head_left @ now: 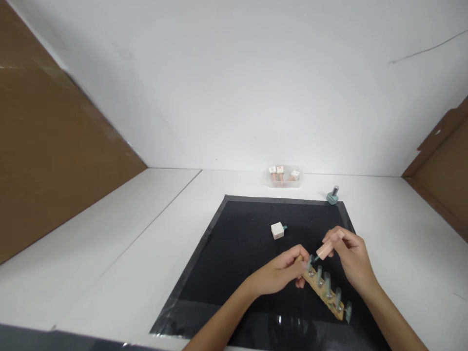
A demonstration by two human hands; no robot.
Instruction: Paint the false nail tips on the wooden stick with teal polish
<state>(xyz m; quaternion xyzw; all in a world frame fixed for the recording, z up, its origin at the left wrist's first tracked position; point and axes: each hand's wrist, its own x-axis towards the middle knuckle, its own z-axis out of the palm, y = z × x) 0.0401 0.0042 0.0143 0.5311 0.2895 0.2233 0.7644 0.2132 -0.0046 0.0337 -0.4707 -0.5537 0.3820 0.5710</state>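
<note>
My left hand [283, 270] is closed around the upper end of a tan nail display stand [321, 291]. Several translucent greenish false nail tips [327, 282] stand up along it, and one juts out at the lower end. Between the fingers of my right hand [347, 251] is a nail polish brush with a pink cap handle [324, 250]. Its green tip points down-left and is at the uppermost nail tip; whether they touch I cannot tell. Beyond my hands, a white square nail polish bottle [277, 231] lies on its side, its green neck facing right.
A black mat [234, 273] covers part of the white table [153, 243]. Behind it stands a clear tray [292, 184] with several white, pink-capped bottles. A teal piece with a silver post [332, 197] sits at the mat's far right corner. Brown cardboard panels [54, 146] flank the table.
</note>
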